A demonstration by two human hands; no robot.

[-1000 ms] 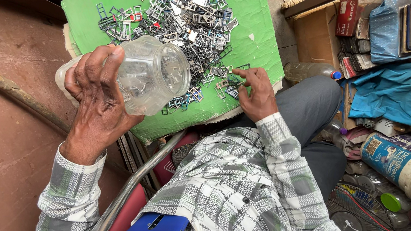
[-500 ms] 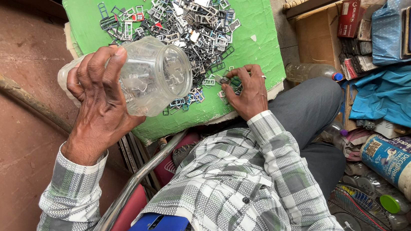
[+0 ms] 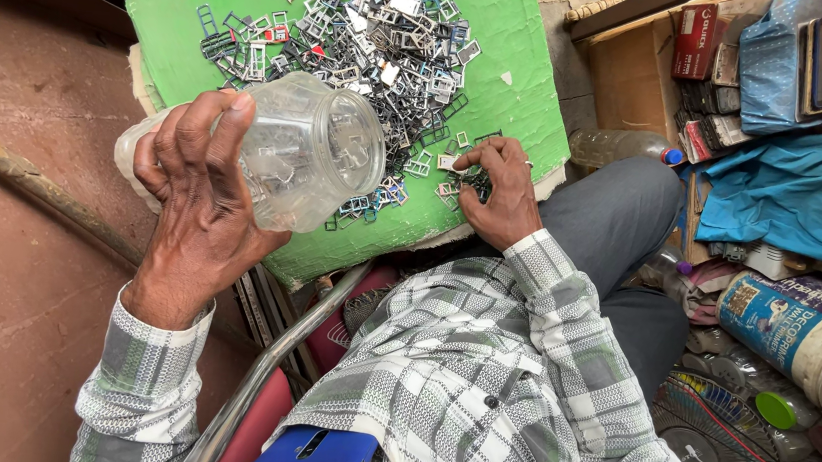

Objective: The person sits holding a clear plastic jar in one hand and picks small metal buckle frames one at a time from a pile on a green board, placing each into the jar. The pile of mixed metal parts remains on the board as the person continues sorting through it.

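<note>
My left hand (image 3: 195,198) grips a clear plastic jar (image 3: 306,151), tipped on its side with its mouth toward the right, over the near edge of a green board (image 3: 518,61). A heap of small metal frame pieces (image 3: 370,26) covers the middle of the board. My right hand (image 3: 500,189) rests on the board's near right edge, fingers curled down and pinching a few of the small metal pieces (image 3: 461,178) lying there.
A blue phone (image 3: 309,457) sticks out of my checked shirt pocket. At right lie a blue cloth (image 3: 796,193), a wooden box with red packets (image 3: 695,42), a plastic bottle (image 3: 625,146) and a labelled bucket (image 3: 803,334). Brown floor and a metal rod (image 3: 24,179) are at left.
My right hand has slid left along the board's near edge and curled over a few pieces. The jar in my left hand has barely moved.
</note>
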